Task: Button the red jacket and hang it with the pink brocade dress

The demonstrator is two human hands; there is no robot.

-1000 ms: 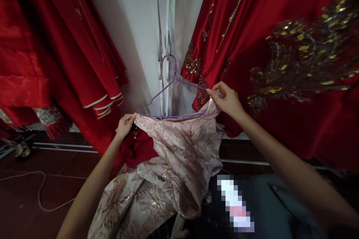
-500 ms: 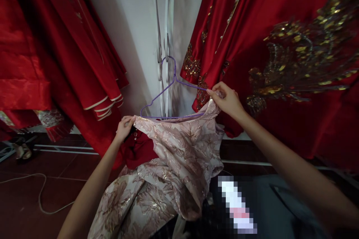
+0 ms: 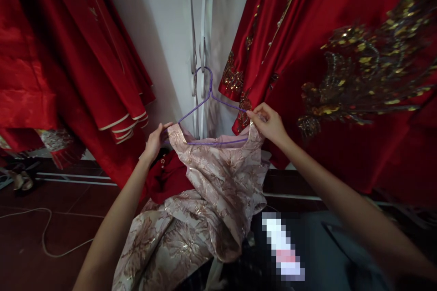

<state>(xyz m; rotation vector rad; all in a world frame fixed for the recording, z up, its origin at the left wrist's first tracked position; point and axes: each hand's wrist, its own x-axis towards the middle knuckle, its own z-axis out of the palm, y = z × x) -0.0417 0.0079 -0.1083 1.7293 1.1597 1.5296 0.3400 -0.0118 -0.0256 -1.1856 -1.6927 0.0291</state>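
Note:
A pale pink brocade garment (image 3: 211, 182) with a gold floral pattern and red lining hangs from a purple wire hanger (image 3: 208, 104), whose hook is on a white vertical fitting. My left hand (image 3: 155, 141) pinches the garment's left top edge at the hanger's left end. At the hanger's right end, my right hand (image 3: 268, 122) is closed on the right top edge and the wire. The garment's lower part trails down toward me.
Red garments (image 3: 68, 54) hang at the left, and red robes with gold embroidery (image 3: 341, 63) at the right. A white wall (image 3: 160, 32) shows between them. A white cable (image 3: 48, 236) lies on the dark red floor beside shoes (image 3: 18, 179).
My left hand has lifted the garment's left edge higher onto the hanger's left end. My right hand shifted slightly up and left with its edge.

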